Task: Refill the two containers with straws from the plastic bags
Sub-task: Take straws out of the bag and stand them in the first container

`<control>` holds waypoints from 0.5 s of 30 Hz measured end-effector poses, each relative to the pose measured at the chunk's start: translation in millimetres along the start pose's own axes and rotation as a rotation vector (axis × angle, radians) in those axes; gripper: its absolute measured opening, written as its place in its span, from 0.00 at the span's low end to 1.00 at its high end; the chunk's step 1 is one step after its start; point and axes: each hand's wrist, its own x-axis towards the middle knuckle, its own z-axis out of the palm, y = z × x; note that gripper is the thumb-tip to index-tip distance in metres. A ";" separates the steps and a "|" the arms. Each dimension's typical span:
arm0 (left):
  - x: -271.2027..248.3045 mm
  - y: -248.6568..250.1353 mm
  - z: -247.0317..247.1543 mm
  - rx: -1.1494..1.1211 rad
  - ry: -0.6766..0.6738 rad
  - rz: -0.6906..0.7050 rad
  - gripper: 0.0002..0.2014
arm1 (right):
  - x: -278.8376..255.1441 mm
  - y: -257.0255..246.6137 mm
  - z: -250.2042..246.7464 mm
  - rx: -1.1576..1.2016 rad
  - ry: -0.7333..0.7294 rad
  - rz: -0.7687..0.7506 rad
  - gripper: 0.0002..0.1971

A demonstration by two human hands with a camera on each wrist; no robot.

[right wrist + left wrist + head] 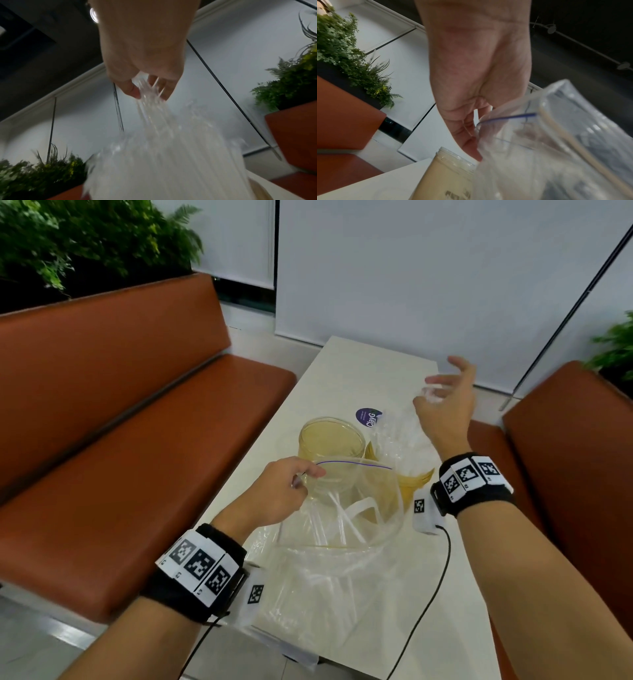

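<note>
Two yellowish translucent containers stand on the white table (346, 364): the left container (329, 440) with its mouth showing, and the right container (416, 481) mostly hidden. My left hand (310, 477) pinches the rim of an open zip bag (356, 464) in front of them; white straws (342, 518) lie inside it. In the left wrist view, that left hand (476, 143) pinches the zip bag (505, 119) beside the left container (447, 175). My right hand (433, 392) is raised and pinches the top of a second clear bag of straws (400, 436), which hangs over the right container. In the right wrist view, my right hand (149, 92) grips that hanging bag (163, 155).
Orange benches flank the table, one on the left (137, 440) and one on the right (565, 457). A purple sticker (368, 416) lies behind the containers. A black cable (435, 583) runs from my right wrist across the table's near right part. Plants (68, 241) stand behind the left bench.
</note>
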 end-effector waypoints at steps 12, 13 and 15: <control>-4.0 18.9 -5.2 0.161 -0.052 0.105 0.27 | -10.2 9.9 -7.8 -0.671 -0.407 -0.174 0.21; -4.3 19.9 -5.3 0.177 -0.056 0.114 0.28 | -7.7 8.8 -7.5 -0.639 -0.320 -0.219 0.21; -4.9 21.6 -4.5 0.198 -0.057 0.122 0.29 | -7.3 5.7 -5.4 -0.604 -0.335 -0.236 0.25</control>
